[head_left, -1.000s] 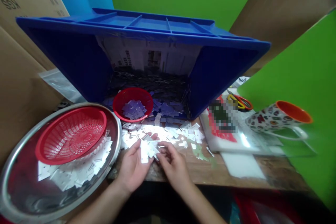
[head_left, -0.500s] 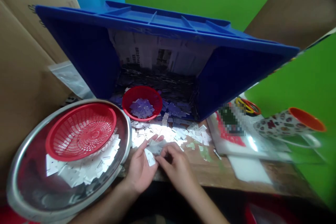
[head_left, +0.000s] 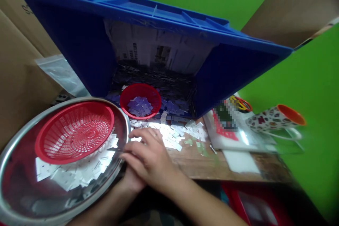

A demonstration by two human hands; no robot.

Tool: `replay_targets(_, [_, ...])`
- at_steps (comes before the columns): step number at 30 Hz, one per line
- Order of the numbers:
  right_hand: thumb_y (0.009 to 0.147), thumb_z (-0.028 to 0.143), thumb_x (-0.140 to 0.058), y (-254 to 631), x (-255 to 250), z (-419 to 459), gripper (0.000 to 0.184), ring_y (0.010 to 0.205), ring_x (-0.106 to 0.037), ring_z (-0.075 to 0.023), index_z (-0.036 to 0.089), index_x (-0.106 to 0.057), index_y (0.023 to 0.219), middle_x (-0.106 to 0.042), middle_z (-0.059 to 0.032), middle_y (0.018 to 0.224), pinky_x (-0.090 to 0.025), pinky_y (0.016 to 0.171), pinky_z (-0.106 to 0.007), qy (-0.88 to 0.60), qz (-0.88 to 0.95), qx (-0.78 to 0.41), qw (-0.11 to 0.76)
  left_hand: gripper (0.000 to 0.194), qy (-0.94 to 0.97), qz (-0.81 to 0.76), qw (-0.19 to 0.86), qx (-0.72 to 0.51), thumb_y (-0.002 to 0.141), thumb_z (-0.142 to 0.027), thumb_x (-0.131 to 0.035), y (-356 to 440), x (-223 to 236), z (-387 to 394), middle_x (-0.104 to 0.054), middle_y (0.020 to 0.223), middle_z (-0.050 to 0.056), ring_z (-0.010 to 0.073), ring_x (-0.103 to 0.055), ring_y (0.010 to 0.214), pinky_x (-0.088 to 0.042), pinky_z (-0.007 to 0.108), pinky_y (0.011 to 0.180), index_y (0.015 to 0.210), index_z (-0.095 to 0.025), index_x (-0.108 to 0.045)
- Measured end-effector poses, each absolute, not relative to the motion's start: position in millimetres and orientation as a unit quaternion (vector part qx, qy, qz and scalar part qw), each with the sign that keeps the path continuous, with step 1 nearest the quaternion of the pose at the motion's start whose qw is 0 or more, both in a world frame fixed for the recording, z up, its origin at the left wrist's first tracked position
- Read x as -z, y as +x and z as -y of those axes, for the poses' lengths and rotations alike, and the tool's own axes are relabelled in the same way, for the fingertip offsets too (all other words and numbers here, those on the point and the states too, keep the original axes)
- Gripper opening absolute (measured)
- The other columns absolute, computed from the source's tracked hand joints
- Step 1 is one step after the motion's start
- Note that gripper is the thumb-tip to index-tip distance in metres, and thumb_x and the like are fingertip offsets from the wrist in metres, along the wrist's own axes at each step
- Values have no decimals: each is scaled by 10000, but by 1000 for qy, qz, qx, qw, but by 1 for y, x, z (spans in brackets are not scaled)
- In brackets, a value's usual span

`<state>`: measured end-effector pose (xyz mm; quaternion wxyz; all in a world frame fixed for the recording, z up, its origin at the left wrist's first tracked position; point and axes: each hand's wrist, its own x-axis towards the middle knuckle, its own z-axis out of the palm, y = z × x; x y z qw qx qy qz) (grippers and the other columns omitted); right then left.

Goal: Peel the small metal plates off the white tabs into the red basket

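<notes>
My right hand (head_left: pixel 152 155) crosses over my left and reaches to the rim of the steel bowl (head_left: pixel 129 130). Between its thumb and fingers is a small flat metal plate (head_left: pixel 113 149), seen nearly edge-on above the bowl. My left hand (head_left: pixel 133 178) lies beneath the right one; its fingers are mostly covered, so what it holds is hidden. Inside the bowl, a pile of similar white-looking metal plates (head_left: pixel 79 173) lies under and beside a red perforated basket (head_left: pixel 45 144). More loose plates (head_left: pixel 172 136) are scattered on the wooden table just beyond my hands.
A big blue crate (head_left: pixel 219 74) lies on its side, opening toward me, with dark plates inside. A small red basket (head_left: pixel 140 116) of plates stands at its mouth. Right are a patterned mug (head_left: pixel 267 118), scissors (head_left: pixel 242 102) and a white pad (head_left: pixel 239 162). Cardboard boxes (head_left: pixel 23 53) stand left.
My right hand has moved left across my left hand to the bowl's rim, carrying a plate. The plates seen in my left palm are now hidden. The view has shifted slightly.
</notes>
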<state>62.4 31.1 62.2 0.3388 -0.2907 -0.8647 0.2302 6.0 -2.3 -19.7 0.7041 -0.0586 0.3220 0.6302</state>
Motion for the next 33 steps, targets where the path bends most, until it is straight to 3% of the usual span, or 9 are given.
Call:
replay_targets(4, [907, 363, -576, 72, -46, -23, 302, 1096, -535, -221, 222, -595, 1174, -602, -77, 1206, -396, 972, -395, -267, 877, -243, 315, 396, -51, -326, 727, -602, 974, -322, -268, 7, 15, 0, -629, 1269, -10, 250, -490, 1289, -462, 390, 1002, 1259, -378, -537])
replay_targets(8, [909, 193, -532, 117, -18, -16, 231, 1102, -536, -218, 221, -604, 1126, -603, -87, 1161, -416, 964, -375, -403, 781, -261, 399, 365, -50, -316, 756, -571, 940, -260, -421, -4, 5, -4, -638, 1273, 100, 256, -509, 1274, -438, 394, 1040, 1267, -185, -566])
replay_targets(10, [907, 224, -540, 140, -4, -14, 183, 1007, -570, -215, 215, -613, 1075, -619, -82, 1055, -455, 884, -353, -491, 699, -296, 427, 385, -53, -307, 757, -574, 928, -223, -460, -6, 1, -5, -623, 1304, 127, 255, -512, 1273, -416, 430, 1061, 1296, -141, -538])
replay_targets(15, [851, 381, -614, 162, 15, -8, 255, 667, -546, -141, 197, -603, 1028, -592, -5, 774, -449, 611, -256, -538, 538, -511, 401, 460, -55, -303, 759, -574, 925, -199, -476, 3, 0, -7, -574, 1376, 105, 236, -494, 1293, -377, 435, 1097, 1385, -204, -463])
replay_targets(22, [719, 337, -741, 156, 13, -16, 326, 594, -497, -91, 189, -601, 973, -567, 46, 670, -397, 563, -205, -498, 412, -626, 436, 482, -28, -316, 761, -566, 919, -188, -491, 8, 0, -5, -567, 1384, 105, 240, -487, 1298, -398, 404, 1085, 1399, -197, -448])
replay_targets(28, [788, 343, -674, 167, 16, -19, 215, 591, -523, -105, 192, -671, 941, -610, 18, 693, -434, 577, -227, -497, 420, -636, 414, 531, -31, -349, 748, -563, 884, -132, -533, 7, 2, -8, -560, 1395, 83, 240, -518, 1270, -428, 383, 1060, 1399, -232, -449])
replay_targets(30, [833, 290, -616, 171, 16, -17, 166, 710, -587, -142, 206, -705, 944, -659, -20, 799, -481, 677, -267, -492, 488, -595, 409, 554, -33, -363, 742, -563, 874, -104, -534, 8, 2, -9, -549, 1407, 73, 240, -528, 1259, -440, 384, 1051, 1401, -249, -444])
replay_targets(33, [867, 205, -558, 175, 14, -16, 234, 901, -609, -185, 246, -715, 1035, -661, -58, 963, -489, 815, -317, -456, 632, -479, 404, 566, -35, -367, 738, -565, 871, -79, -519, 10, 2, -11, -546, 1408, 78, 241, -535, 1252, -446, 387, 1047, 1406, -242, -435])
